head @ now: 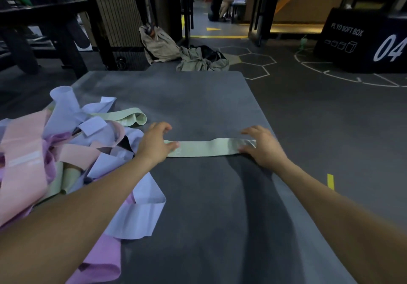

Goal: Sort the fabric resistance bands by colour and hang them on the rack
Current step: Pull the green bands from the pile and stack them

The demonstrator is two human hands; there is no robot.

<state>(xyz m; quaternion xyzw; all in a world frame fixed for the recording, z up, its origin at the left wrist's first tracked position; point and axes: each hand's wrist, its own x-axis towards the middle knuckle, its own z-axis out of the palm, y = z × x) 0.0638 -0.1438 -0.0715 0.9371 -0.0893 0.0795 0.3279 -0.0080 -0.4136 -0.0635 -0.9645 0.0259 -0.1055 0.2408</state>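
Behind mat: black box (361,41) reads "SOFT BOX", "04".

Dim room, cool grey cast. Brighter light through doorway (217,8) at back. Soft arm shadows on table (198,99). Motion blur on right hand (262,146). Wide-angle bending at edges; far background soft, grainy.

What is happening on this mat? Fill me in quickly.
A person is laying a pale green fabric resistance band flat across the grey mat, the left hand at one end and the right hand at the other. A tangled pile of pink, lilac and green bands sits unsorted on the mat's left side. Nothing appears to be hung up yet.
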